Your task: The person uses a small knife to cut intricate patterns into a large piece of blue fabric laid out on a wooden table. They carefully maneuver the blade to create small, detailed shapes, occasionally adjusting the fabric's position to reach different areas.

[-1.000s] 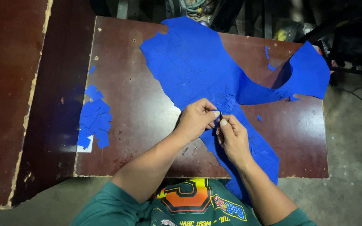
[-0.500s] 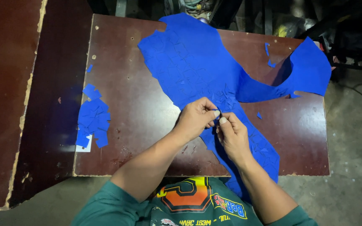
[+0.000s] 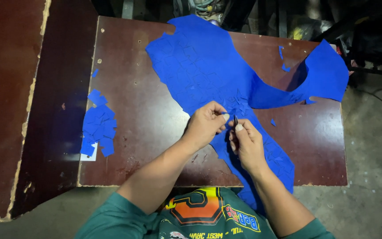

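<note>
Left hand (image 3: 206, 124): pinching the blue sheet (image 3: 208, 66) at frame centre.
Right hand (image 3: 246, 144): closed around a small dark tool (image 3: 235, 120), touching the left.
Sheet: sprawled across the brown table (image 3: 147, 110).
Cut blue pieces (image 3: 98, 128): piled at left.

Brown table (image 3: 147, 110) — blue sheet (image 3: 200, 62), cut squares (image 3: 98, 128)

I see blue sheet (image 3: 200, 66): large, irregular, flat on table, running from top centre of frame diagonally down to lower right, hanging over near edge. Surface scored with small cut squares. Right end curls up, upper right of frame. Small dark tool (image 3: 235, 120) at frame centre, upright, pinched over sheet; too small to tell its kind.
</note>
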